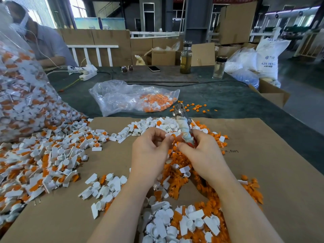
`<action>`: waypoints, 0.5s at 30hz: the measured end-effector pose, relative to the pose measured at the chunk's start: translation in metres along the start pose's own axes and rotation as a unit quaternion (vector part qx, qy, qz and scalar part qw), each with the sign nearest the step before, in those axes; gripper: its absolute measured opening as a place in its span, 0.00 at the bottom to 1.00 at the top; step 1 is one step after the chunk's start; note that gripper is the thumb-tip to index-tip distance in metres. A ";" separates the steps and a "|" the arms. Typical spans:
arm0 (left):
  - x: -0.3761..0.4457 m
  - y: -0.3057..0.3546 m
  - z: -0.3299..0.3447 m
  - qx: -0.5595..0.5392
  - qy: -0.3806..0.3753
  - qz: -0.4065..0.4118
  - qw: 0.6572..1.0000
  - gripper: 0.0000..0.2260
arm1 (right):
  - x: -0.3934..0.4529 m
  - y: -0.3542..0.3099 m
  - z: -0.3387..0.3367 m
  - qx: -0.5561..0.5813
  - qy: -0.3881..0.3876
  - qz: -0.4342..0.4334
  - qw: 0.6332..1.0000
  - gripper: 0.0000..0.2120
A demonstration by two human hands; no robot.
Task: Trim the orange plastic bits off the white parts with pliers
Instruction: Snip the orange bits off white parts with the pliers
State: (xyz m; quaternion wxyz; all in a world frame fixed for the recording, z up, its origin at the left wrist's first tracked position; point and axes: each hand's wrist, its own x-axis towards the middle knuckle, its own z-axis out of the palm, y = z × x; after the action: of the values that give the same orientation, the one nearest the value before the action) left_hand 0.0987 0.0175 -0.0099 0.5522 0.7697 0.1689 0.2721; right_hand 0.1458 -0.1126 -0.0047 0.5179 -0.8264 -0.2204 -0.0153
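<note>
My right hand (201, 153) grips the pliers (182, 123) by their cloth-wrapped handles, with the metal jaws pointing up and away from me. My left hand (150, 149) pinches a small white part with an orange bit (171, 136) right beside the pliers' handles. Both hands hover over a pile of orange offcuts (177, 165) on the cardboard sheet (263, 172). Trimmed white parts (175, 223) lie heaped near the front edge. Untrimmed white-and-orange parts (43, 163) spread across the left side.
A large clear bag of untrimmed parts (22, 95) towers at the left. A second, flatter bag (133, 99) lies beyond the cardboard. Two bottles (185, 58), a phone (154, 68), glasses and a power strip (87, 74) sit further back. Another person sits at the far left.
</note>
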 end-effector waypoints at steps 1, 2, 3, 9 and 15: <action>0.001 0.000 -0.002 -0.025 0.000 -0.009 1.000 0.06 | 0.000 0.000 -0.001 0.007 -0.009 -0.003 1.000 0.05; 0.002 0.001 -0.003 -0.048 0.000 -0.015 0.999 0.05 | 0.000 0.000 -0.002 0.014 -0.016 -0.007 1.000 0.06; 0.002 0.001 -0.005 -0.072 -0.002 -0.019 0.997 0.04 | 0.000 0.001 -0.004 0.019 -0.022 -0.010 1.000 0.08; 0.004 -0.001 -0.011 -0.193 -0.008 -0.013 0.981 0.04 | -0.001 0.003 -0.009 -0.039 -0.073 -0.008 0.997 0.15; 0.005 -0.005 -0.012 -0.184 -0.001 0.007 0.983 0.04 | -0.004 -0.001 -0.010 -0.085 -0.115 -0.023 0.989 0.10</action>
State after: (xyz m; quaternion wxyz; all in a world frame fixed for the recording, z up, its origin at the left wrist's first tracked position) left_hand 0.0960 0.0309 -0.0106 0.6827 0.6563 0.1104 0.3016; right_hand 0.1440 -0.1224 0.0000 0.4169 -0.8581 -0.2956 0.0493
